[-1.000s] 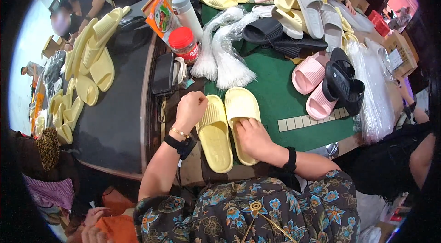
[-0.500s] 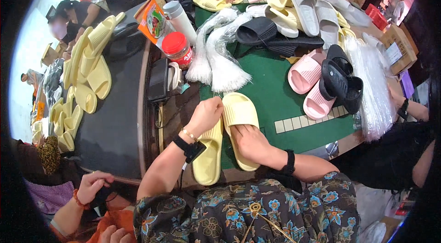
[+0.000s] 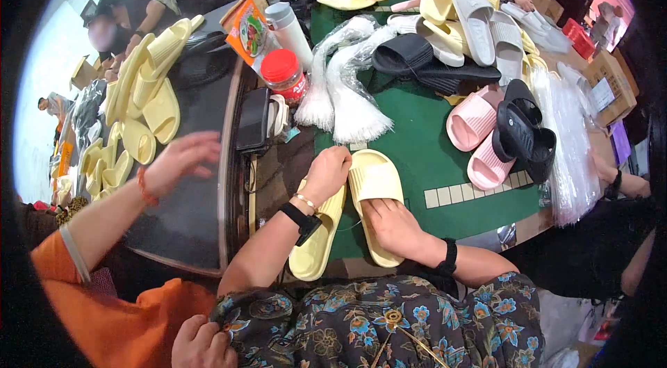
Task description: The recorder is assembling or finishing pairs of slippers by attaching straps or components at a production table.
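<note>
A pair of pale yellow slides [image 3: 351, 211] lies on the green mat [image 3: 424, 152], just below the white tassel bundles [image 3: 344, 100]. The left hand [image 3: 325, 172] pinches the left slide's strap; the right hand [image 3: 392, 225] presses flat on the other. Seemingly pairing them up; next needs aligned soles.

Both forearms come in bare from the lower edge. The left hand [image 3: 326, 172] shows a thin gold-toned bracelet [image 3: 303, 201] at the wrist, and just behind it sits a black watch [image 3: 303, 220] on a black strap. The right hand [image 3: 392, 227] wears a black band [image 3: 449, 257] around its wrist. Below, the garment [image 3: 389, 323] is dark, printed all over with blue, orange and cream flowers.
</note>
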`<state>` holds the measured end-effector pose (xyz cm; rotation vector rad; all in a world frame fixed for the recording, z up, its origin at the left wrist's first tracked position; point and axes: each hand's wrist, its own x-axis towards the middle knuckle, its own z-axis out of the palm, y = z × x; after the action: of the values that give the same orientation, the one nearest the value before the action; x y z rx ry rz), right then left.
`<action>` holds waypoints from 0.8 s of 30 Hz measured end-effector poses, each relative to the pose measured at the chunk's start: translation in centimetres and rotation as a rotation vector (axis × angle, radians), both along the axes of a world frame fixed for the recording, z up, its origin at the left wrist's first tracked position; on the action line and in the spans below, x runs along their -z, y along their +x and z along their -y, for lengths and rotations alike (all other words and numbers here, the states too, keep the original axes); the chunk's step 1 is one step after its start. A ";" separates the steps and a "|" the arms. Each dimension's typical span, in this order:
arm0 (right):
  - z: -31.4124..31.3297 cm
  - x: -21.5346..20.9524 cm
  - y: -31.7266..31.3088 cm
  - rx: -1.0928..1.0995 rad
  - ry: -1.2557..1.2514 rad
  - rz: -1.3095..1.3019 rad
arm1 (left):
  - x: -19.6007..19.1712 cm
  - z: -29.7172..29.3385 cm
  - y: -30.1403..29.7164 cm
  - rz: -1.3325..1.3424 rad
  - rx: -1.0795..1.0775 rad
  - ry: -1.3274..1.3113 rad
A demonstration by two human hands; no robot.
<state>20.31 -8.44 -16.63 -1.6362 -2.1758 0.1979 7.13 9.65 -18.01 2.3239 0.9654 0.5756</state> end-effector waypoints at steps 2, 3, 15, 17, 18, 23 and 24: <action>-0.1 -0.3 0.2 0.009 -0.022 -0.021 | -0.2 0.1 -0.1 0.042 0.020 0.079; -0.1 -0.5 0.5 -0.034 0.007 -0.077 | -0.4 0.2 -0.2 0.043 0.021 0.081; -9.7 -1.4 3.5 0.138 0.181 -0.484 | -0.7 0.6 -0.9 0.422 -0.013 -0.348; -11.0 -1.9 2.0 0.123 -0.053 -0.641 | -1.5 0.8 -1.7 0.316 -0.015 -0.261; -11.3 -1.4 1.7 0.127 -0.047 -0.669 | -1.7 1.1 -1.8 0.352 -0.036 -0.310; -11.2 -0.2 1.8 0.136 -0.041 -0.691 | -0.7 0.7 -1.9 0.402 -0.044 -0.414; -11.3 0.1 1.6 0.124 -0.035 -0.720 | -0.5 0.7 -2.0 0.467 -0.046 -0.460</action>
<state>21.87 2.81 -16.73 -1.4130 -1.5256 0.6739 5.09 8.92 -17.47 1.6658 0.8211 0.7774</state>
